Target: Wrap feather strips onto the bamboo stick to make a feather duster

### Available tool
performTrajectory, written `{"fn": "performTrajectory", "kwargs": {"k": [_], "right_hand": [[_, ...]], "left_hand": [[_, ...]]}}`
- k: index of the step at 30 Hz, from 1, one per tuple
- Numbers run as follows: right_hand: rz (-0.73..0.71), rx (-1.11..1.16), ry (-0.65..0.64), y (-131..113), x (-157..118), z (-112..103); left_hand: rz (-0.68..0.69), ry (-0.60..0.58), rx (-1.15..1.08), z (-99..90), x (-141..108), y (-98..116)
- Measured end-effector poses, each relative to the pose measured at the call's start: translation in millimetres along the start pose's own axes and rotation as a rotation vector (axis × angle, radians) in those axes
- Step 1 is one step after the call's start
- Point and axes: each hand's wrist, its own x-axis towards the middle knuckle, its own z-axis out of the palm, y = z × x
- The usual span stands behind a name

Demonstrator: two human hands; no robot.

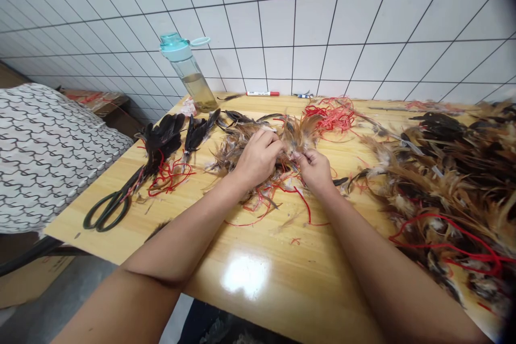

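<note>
Over a pile of brown feathers (231, 151) on the wooden table, my left hand (261, 155) is bent with its fingers curled together at a feather bunch. My right hand (313, 167) pinches the lower end of the brown feather bunch (301, 131), whose tips fan upward between the hands. Red string (308, 205) trails on the table below them. What the left fingertips hold is hidden behind the hand.
Black-handled scissors (108, 208) lie at the left beside black feathers (163, 137). A water bottle (193, 83) and a red marker (263, 93) are near the tiled wall. Tangled red string (334, 114) lies behind my hands. A large feather heap (455, 183) covers the right side.
</note>
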Motion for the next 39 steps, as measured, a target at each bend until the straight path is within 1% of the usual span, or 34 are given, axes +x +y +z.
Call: {"fn": "performTrajectory", "kwargs": {"k": [3,9,12,16,19,22,23,25,27,28,29,30,33,35,37,39], "right_hand": [[-0.028,-0.041,-0.013,4,1,2],[-0.049,-0.033,-0.100,9,1,3],[-0.044,0.035,-0.160,6,0,3],[-0.057,0.193,-0.239,-1,-1,1],[-0.067,0.259,-0.263,-4,-2,0],[-0.064,0.279,-0.270,-4,-1,0],[-0.057,0.285,-0.269,-4,-1,0],[-0.026,0.303,-0.249,-3,-1,0],[0.017,0.327,-0.205,-3,1,0],[0.038,0.335,-0.181,-3,1,-1],[0.053,0.337,-0.160,-3,2,-1],[0.063,0.333,-0.148,-3,2,-1],[0.039,0.269,-0.167,-2,2,-1],[-0.019,0.183,-0.199,-1,1,0],[-0.083,0.091,-0.223,-2,0,0],[-0.129,0.017,-0.242,-4,0,-1]], "left_hand": [[-0.004,0.005,-0.021,3.2,-1,1],[0.003,0.021,0.016,4.2,-1,3],[0.016,0.026,0.054,4.6,-2,5],[0.025,0.034,0.089,5.7,-3,7],[0.020,0.035,0.093,6.2,-4,9],[0.005,0.041,0.042,4.8,-3,10],[-0.010,0.058,0.020,3.5,-3,10],[-0.070,0.130,-0.011,0.3,-2,11],[-0.165,0.224,-0.028,-2.6,-1,10],[-0.209,0.244,-0.050,-3.4,0,10],[-0.246,0.230,-0.093,-3.5,1,9],[-0.279,0.184,-0.157,-2.8,1,8],[-0.367,-0.044,-0.404,2.5,2,7],[-0.421,-0.151,-0.549,6.7,3,7],[-0.467,-0.204,-0.700,9.9,3,8],[-0.537,-0.219,-0.871,11.9,2,9]]}}
